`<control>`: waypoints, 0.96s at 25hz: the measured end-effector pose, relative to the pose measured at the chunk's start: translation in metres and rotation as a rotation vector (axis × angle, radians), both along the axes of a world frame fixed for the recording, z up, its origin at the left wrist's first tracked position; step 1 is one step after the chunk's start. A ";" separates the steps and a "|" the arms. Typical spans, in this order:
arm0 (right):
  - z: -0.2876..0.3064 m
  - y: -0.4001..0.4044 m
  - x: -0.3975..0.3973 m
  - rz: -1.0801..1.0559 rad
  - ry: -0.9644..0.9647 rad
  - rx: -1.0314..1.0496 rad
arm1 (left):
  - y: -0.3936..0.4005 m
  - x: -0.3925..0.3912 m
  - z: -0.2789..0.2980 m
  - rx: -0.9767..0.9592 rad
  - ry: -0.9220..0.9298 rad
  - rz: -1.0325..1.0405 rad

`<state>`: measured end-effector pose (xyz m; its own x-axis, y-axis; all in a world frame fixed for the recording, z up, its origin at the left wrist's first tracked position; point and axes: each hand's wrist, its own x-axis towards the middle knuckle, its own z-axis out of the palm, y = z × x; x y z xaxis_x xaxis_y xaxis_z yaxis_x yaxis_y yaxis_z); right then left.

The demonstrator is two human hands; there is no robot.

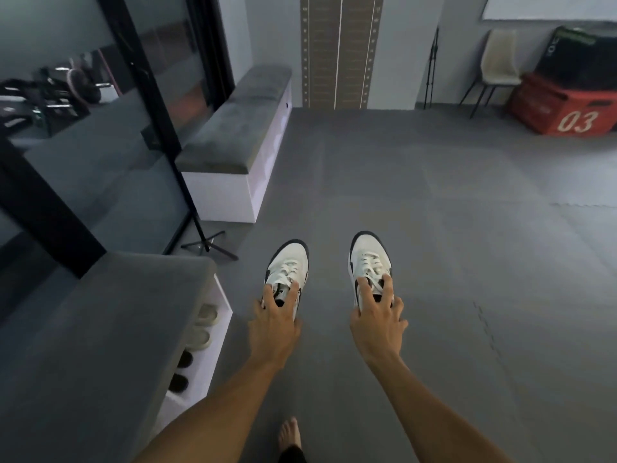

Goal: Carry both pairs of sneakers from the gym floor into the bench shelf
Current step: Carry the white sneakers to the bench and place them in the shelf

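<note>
One white sneaker in each hand, headed for the bench.

My left hand [275,324] has its fingers hooked into the collar of the left sneaker [287,272]; my right hand [377,320] clamps the right sneaker [369,262] the same way, toes forward, soles down, so both slide straight in. The bench [110,329] sits at my left, its shelf [200,332] already showing shoes.
</note>
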<state>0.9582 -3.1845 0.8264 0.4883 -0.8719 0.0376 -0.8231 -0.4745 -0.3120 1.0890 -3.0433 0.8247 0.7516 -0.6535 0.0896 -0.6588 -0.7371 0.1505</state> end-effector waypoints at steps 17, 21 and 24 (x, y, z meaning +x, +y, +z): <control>0.028 -0.425 0.302 -0.037 -0.084 -0.022 | -0.457 0.302 0.035 -0.097 0.020 0.029; 0.033 -0.512 0.363 0.007 -0.061 -0.003 | -0.540 0.353 0.039 -0.069 0.038 0.083; 0.031 -0.581 0.419 0.033 -0.079 0.017 | -0.605 0.408 0.028 -0.083 0.036 0.089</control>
<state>1.3776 -3.7659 0.8574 0.5131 -0.8561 0.0625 -0.7796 -0.4952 -0.3834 1.4973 -3.6486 0.8526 0.8104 -0.5750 0.1124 -0.5839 -0.7766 0.2364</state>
